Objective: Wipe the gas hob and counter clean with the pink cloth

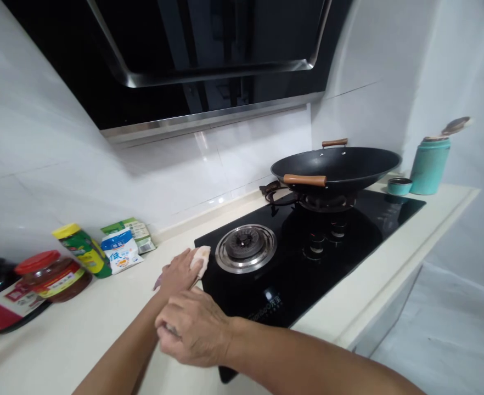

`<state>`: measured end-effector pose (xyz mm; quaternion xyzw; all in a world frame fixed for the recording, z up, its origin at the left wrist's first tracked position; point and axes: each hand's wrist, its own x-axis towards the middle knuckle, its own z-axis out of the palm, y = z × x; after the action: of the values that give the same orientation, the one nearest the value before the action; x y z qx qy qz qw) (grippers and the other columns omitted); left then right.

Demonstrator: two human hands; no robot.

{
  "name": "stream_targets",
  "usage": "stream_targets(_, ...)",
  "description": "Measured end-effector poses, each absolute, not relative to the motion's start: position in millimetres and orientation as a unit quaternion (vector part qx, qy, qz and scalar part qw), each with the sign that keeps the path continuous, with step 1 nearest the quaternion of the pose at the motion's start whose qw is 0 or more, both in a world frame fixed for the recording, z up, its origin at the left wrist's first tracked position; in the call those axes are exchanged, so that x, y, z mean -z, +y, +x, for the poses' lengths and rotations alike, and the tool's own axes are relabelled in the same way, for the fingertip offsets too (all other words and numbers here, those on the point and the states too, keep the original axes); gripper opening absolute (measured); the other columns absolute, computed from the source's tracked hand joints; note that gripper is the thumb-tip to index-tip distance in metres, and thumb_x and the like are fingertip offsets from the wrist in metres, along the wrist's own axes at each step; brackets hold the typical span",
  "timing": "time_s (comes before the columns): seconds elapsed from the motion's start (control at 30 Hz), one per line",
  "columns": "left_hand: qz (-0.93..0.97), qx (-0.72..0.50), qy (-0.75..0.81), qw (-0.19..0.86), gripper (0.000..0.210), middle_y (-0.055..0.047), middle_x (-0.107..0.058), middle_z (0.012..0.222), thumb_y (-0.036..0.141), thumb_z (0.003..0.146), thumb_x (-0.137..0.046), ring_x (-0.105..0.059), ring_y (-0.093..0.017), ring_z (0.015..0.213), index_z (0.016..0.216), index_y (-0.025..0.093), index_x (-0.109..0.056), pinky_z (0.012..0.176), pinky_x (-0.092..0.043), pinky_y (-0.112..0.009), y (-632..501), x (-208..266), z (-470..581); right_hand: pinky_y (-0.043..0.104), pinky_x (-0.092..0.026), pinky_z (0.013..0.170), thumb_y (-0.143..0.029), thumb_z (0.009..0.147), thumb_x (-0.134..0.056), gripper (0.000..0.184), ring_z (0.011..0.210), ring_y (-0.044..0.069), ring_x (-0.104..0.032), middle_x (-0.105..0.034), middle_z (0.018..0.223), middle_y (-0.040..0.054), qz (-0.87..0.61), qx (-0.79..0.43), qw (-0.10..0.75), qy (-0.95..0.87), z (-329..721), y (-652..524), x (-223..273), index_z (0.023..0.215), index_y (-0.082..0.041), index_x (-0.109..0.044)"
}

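My left hand (179,274) presses down on a pale cloth (202,261) at the left edge of the black glass gas hob (262,299). The cloth bulges out past the fingertips, and a purplish bit shows at the hand's other side. Just left of the cloth's end, the uncovered burner (246,248) has a shiny metal ring. My right hand (198,327) is curled closed in front of my left wrist, over the hob's near left corner. Inside its fist something small and greyish may show, but I cannot make it out.
A black wok (336,164) with wooden handles sits on the far burner, beside a detached pan support (281,196). Further right stand a teal flask (430,167) and cup (399,186). Left are a red-lidded jar (56,277), bottle (83,249) and packets (121,251). A range hood (217,118) hangs above.
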<state>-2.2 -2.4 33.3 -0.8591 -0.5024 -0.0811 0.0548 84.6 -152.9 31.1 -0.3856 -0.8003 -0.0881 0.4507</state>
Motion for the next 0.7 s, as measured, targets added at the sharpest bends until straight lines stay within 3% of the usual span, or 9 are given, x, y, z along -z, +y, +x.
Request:
stream_targets(0.1, -0.834, 0.067, -0.545, 0.052, 0.060, -0.013, -0.033, 0.163, 0.050, 0.100, -0.028, -0.032, -0.034, 0.147, 0.154, 0.025, -0.037, 0.114, -0.027, -0.061, 32.9, -42.5, 3.3, 0.031, -0.040, 0.071, -0.036, 0.092, -0.059, 0.018, 0.074, 0.016, -0.058, -0.066, 0.082, -0.0013, -0.411, 0.071, 0.372, -0.829, 82.6, -154.1, -25.7, 0.084, -0.020, -0.064)
stream_targets(0.23, -0.806, 0.080, -0.585, 0.042, 0.066, -0.016, -0.034, 0.162, 0.053, 0.098, -0.030, -0.035, -0.039, 0.145, 0.156, 0.021, -0.035, 0.112, -0.028, -0.064, 67.3, -47.1, -1.5, 0.033, -0.038, 0.068, -0.038, 0.093, -0.061, 0.024, 0.069, 0.016, -0.056, -0.064, 0.078, -0.0021, -0.397, 0.081, 0.296, -0.865, 83.6, -155.6, -22.2, 0.077, -0.020, -0.064)
stream_targets(0.47, -0.783, 0.081, -0.616, 0.027, 0.065, -0.015, -0.042, 0.157, 0.058, 0.095, -0.033, -0.045, -0.041, 0.137, 0.148, 0.022, -0.048, 0.108, -0.036, -0.059, 71.9, -52.1, -44.2, 0.033, -0.036, 0.068, -0.032, 0.092, -0.061, 0.021, 0.069, 0.015, -0.054, -0.060, 0.075, -0.0014, -0.391, 0.120, 0.336, -0.848, 88.5, -157.0, -25.2, 0.075, -0.019, -0.061)
stream_targets(0.7, -0.780, 0.070, -0.617, 0.073, 0.059, -0.011, -0.040, 0.159, 0.051, 0.097, -0.035, -0.037, -0.035, 0.144, 0.148, 0.024, -0.048, 0.114, -0.029, -0.057, 4.6, -35.1, -76.3, 0.032, -0.036, 0.071, -0.028, 0.095, -0.058, 0.020, 0.073, 0.016, -0.056, -0.064, 0.078, 0.0007, -0.353, 0.112, 0.372, -0.851, 83.5, -160.5, -29.3, 0.079, -0.018, -0.063)
